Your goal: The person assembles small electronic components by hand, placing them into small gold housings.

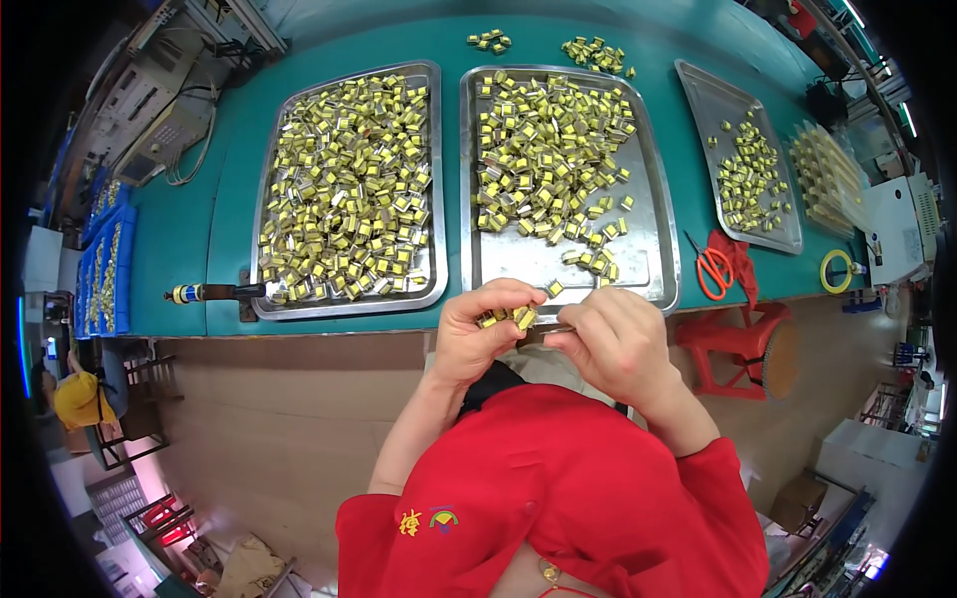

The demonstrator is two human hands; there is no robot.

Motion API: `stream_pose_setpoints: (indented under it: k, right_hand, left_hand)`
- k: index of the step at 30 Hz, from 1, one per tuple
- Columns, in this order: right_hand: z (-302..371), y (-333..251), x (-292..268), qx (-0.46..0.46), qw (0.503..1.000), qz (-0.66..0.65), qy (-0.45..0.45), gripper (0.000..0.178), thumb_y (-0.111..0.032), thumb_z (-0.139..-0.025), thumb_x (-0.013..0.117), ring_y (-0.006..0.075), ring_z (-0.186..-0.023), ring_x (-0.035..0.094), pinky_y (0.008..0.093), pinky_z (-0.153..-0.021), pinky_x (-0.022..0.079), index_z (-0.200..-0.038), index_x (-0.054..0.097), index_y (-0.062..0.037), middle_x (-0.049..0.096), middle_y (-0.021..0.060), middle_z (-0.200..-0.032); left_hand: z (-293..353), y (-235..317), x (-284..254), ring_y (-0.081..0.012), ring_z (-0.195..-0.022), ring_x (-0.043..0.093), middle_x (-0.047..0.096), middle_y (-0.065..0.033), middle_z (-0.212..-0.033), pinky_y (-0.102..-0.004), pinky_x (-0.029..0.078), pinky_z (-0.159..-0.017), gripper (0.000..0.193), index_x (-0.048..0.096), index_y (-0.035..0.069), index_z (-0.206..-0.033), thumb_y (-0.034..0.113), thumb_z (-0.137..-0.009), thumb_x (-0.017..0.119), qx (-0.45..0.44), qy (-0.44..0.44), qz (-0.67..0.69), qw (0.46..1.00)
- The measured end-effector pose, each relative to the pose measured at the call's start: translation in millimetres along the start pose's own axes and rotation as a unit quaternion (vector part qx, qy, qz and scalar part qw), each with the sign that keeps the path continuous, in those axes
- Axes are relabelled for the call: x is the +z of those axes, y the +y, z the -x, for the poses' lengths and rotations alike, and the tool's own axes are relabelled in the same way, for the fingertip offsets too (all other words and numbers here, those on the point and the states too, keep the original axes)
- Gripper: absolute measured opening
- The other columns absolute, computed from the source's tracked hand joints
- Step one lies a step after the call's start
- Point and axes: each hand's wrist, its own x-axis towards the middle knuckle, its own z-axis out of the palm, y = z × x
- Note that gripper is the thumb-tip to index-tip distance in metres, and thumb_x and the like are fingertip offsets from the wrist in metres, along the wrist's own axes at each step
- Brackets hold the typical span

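Above my lap, at the table's front edge, my left hand (477, 334) is closed around several small yellow-taped transformers (518, 317). Close beside it on the right, my right hand (620, 334) is pinched together, with a thin edge of something between thumb and fingers that is too small to name. Just beyond both hands lies the middle metal tray (638, 264), heaped with the same transformers (543, 149) mostly on its far and left side. A loose transformer (555, 288) sits near the tray's front rim.
A full metal tray (439, 199) stands at left, and a tilted one (793, 234) at right. Orange-handled scissors (714, 271), a red cloth (740, 267) and a yellow tape roll (835, 271) lie right. A screwdriver-like tool (214, 292) rests left. A red stool (733, 344) stands below.
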Motion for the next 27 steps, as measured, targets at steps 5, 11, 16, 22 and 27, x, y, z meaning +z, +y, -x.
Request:
stream_pose_setpoints:
  k: [5, 11, 16, 22, 27]
  right_hand:
    - [-13.0, -1.9, -11.6, -0.026, 0.997, 0.069, -0.002, 0.029, -0.03, -0.075, 0.068, 0.0198, -0.057, 0.05, 0.0308, -0.05, 0.039, -0.081, 0.057, -0.0041, 0.048, 0.0036, -0.066]
    - [-18.4, 1.5, -9.4, -0.086, 0.994, 0.061, -0.032, 0.03, -0.028, -0.074, 0.068, 0.0193, -0.06, 0.049, 0.0307, -0.053, 0.039, -0.082, 0.057, -0.0014, 0.045, 0.0048, -0.068]
    - [-18.6, 1.5, -8.9, -0.09, 0.991, 0.092, -0.037, 0.029, -0.027, -0.075, 0.066, 0.0188, -0.06, 0.048, 0.0303, -0.053, 0.039, -0.081, 0.056, -0.001, 0.043, 0.0046, -0.067]
    - [-15.8, 2.9, -9.3, -0.085, 0.988, 0.118, -0.047, 0.026, -0.029, -0.077, 0.063, 0.017, -0.059, 0.047, 0.0288, -0.053, 0.038, -0.076, 0.054, -0.0037, 0.042, 0.0032, -0.066]
    - [-13.7, 3.5, -10.0, -0.099, 0.984, 0.141, -0.052, 0.027, -0.03, -0.077, 0.063, 0.0157, -0.058, 0.048, 0.0279, -0.051, 0.037, -0.071, 0.053, -0.0059, 0.042, 0.002, -0.064]
  left_hand:
    - [0.4, 1.6, -3.7, -0.0095, -0.078, 0.054, 0.06, -0.0135, -0.105, -0.0179, 0.042, -0.058, 0.026, 0.064, 0.001, -0.105, 0.006, -0.079, 0.068, -0.02, -0.014, -0.012, 1.0]
    - [1.8, -7.1, -8.2, -0.0069, -0.07, 0.052, 0.059, -0.0134, -0.104, -0.015, 0.038, -0.049, 0.025, 0.064, 0.001, -0.106, 0.01, -0.082, 0.067, -0.001, -0.018, -0.027, 0.999]
    - [1.2, -8.4, -8.7, -0.0075, -0.072, 0.052, 0.059, -0.0139, -0.103, -0.0158, 0.039, -0.051, 0.026, 0.064, 0.002, -0.106, 0.011, -0.082, 0.067, 0.0, -0.022, -0.027, 0.999]
    - [0.0, -7.2, -7.8, -0.0106, -0.078, 0.054, 0.058, -0.0159, -0.104, -0.0172, 0.042, -0.055, 0.027, 0.064, 0.002, -0.107, 0.011, -0.082, 0.067, 0.002, -0.033, -0.027, 0.999]
    - [0.6, -12.4, -6.5, -0.0086, -0.072, 0.053, 0.058, -0.0164, -0.104, -0.0166, 0.041, -0.053, 0.027, 0.064, 0.001, -0.108, 0.01, -0.082, 0.067, 0.023, -0.03, -0.032, 0.999]
